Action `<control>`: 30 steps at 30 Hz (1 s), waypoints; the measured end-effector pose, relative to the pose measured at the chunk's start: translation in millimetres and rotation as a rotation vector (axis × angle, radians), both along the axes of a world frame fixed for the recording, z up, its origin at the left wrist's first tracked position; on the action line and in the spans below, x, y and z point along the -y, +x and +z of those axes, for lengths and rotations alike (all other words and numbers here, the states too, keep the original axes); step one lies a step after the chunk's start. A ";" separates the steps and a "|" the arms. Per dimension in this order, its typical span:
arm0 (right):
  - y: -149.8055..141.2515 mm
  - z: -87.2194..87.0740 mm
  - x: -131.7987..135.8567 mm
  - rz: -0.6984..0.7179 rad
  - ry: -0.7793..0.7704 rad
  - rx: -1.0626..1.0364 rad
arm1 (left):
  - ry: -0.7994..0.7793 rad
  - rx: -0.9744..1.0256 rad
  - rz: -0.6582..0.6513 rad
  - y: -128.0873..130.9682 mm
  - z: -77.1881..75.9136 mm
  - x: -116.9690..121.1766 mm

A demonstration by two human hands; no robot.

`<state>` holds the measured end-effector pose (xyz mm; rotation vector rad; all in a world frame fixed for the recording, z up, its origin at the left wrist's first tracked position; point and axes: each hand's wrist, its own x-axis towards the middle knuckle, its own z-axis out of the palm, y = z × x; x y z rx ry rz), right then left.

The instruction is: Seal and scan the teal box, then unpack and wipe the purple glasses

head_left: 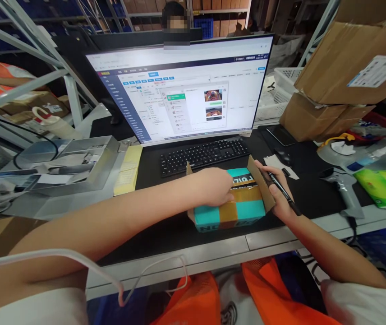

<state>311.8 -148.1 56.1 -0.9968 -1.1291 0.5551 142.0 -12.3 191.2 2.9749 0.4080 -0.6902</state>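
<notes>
Here, your left hand (pixel 215 186) lies curled over the teal cardboard box with brown tape (pixel 209 217); whether it grips, I cannot tell. Your right hand (pixel 280 205) clasps a slim black marker (pixel 284 192) beside the box's brown flap (pixel 259 183). The box sits on the black desk mat (pixel 159 237), near the black keyboard (pixel 203 155).

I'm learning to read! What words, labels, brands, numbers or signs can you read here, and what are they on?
"N" on the front of the teal box; following letters unclear.
Top of the box: letters partly covered, unclear.
Monitor: too small and blurred.
Label on the brown carton: too small.
Pen, keyboard: markings too small.
</notes>
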 end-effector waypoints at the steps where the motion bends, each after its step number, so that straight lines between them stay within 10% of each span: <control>1: -0.7 -0.2 0.2 0.000 0.004 -0.009 | -0.014 0.024 0.008 6.9 -0.2 2.8; 18: 33.6 -7.0 14.5 -0.007 0.034 0.357 | -0.068 -0.105 -0.002 46.0 -28.3 15.2; 30: 9.5 -11.7 2.9 -0.015 -0.049 0.463 | -0.092 0.106 -0.115 23.3 -31.5 4.3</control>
